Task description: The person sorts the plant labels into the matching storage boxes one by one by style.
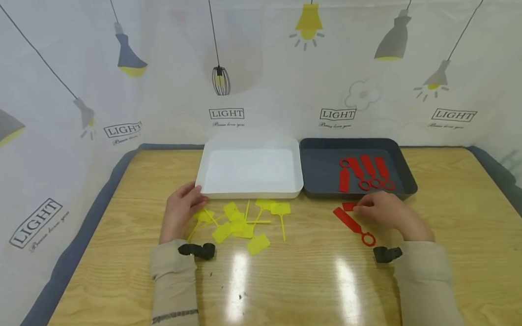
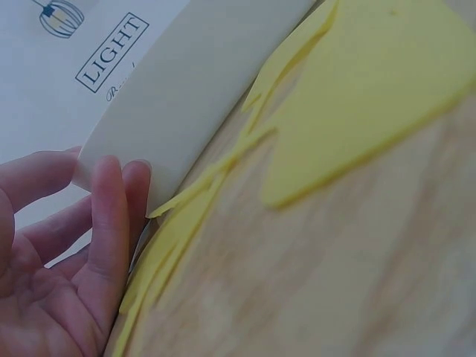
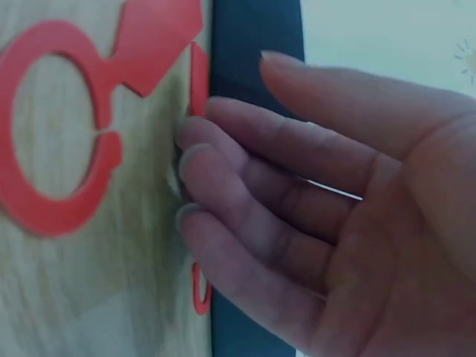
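My left hand [image 1: 181, 209] holds the near left corner of a white tray [image 1: 249, 195], the thumb at its rim and the fingers against its outer wall. Flat yellow tags [image 1: 259, 244] with thin stems lie in a loose heap beside that hand. My right hand [image 1: 390, 215] reaches over a red ring-ended tag [image 1: 348, 206] by the dark tray's near wall, partly hidden under the fingers. In the right wrist view the thumb stands apart from the bent fingers [image 3: 230, 193]. Another red tag, with its split ring [image 3: 52, 223] showing, lies closer to me.
Right of the white tray, touching it, stands a dark grey tray [image 1: 322, 155] with several red tags [image 1: 367, 166] inside. Both trays sit at the back of the wooden table [image 1: 303, 284], before a lamp-printed cloth [image 1: 263, 40]. Small dark marks dot the table near the front.
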`<control>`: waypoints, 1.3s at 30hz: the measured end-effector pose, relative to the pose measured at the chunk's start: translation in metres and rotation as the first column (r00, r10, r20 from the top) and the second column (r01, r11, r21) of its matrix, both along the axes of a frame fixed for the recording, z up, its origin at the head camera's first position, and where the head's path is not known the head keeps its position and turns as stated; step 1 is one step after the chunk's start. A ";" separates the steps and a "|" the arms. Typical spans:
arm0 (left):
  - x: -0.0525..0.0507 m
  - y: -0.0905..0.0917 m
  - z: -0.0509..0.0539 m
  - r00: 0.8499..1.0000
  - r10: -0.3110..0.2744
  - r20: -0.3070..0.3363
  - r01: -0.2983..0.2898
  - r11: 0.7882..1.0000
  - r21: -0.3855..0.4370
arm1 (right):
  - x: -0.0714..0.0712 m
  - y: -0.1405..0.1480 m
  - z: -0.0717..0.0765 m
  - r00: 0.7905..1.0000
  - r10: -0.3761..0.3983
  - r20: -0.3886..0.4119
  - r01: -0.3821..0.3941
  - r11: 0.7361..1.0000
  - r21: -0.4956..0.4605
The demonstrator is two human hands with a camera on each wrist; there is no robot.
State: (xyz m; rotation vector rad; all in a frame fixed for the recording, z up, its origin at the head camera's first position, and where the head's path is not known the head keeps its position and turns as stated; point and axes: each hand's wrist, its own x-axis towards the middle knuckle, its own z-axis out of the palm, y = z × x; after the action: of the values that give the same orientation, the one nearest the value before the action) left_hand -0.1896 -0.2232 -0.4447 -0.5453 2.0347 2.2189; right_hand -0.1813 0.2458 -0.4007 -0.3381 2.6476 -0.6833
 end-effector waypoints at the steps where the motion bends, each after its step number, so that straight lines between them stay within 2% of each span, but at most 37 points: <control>1: 0.000 0.000 -0.001 1.000 -0.001 0.000 0.001 1.000 -0.001 | 0.000 -0.001 -0.001 1.000 0.003 0.014 -0.003 1.000 0.000; 6: 0.001 -0.001 0.000 1.000 -0.006 0.001 0.006 1.000 0.002 | 0.001 -0.005 -0.005 0.998 -0.021 0.062 0.021 1.000 0.011; 10: 0.003 0.001 0.008 1.000 -0.013 0.001 0.013 1.000 0.012 | 0.002 -0.011 -0.004 0.995 -0.027 0.094 0.023 0.999 0.046; 13: 0.003 0.001 0.006 1.000 -0.013 -0.004 0.013 1.000 0.011 | 0.003 -0.016 -0.004 0.993 -0.013 0.113 0.005 0.998 0.066; 16: 0.001 0.000 0.001 1.000 -0.007 -0.007 0.007 1.000 0.005 | 0.006 -0.021 -0.003 0.995 0.004 0.099 -0.012 0.997 0.079; 23: -0.001 0.000 -0.001 1.000 0.001 0.004 -0.001 1.000 -0.003 | 0.011 -0.030 0.001 0.977 -0.067 0.204 0.061 0.998 0.036; 30: -0.001 0.000 0.000 1.000 0.017 0.008 -0.017 1.000 0.000 | 0.009 -0.033 0.002 0.996 0.019 0.089 -0.030 0.991 0.130; 39: -0.001 0.000 -0.003 1.000 0.024 0.007 -0.024 1.000 -0.007 | 0.007 -0.030 -0.002 0.998 0.030 0.060 -0.037 0.994 0.107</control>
State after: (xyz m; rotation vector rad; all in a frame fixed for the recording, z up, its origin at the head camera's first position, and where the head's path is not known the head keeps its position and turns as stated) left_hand -0.1906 -0.2234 -0.4481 -0.5815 2.0444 2.2202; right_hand -0.1744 0.2154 -0.4031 -0.3263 2.6052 -0.5284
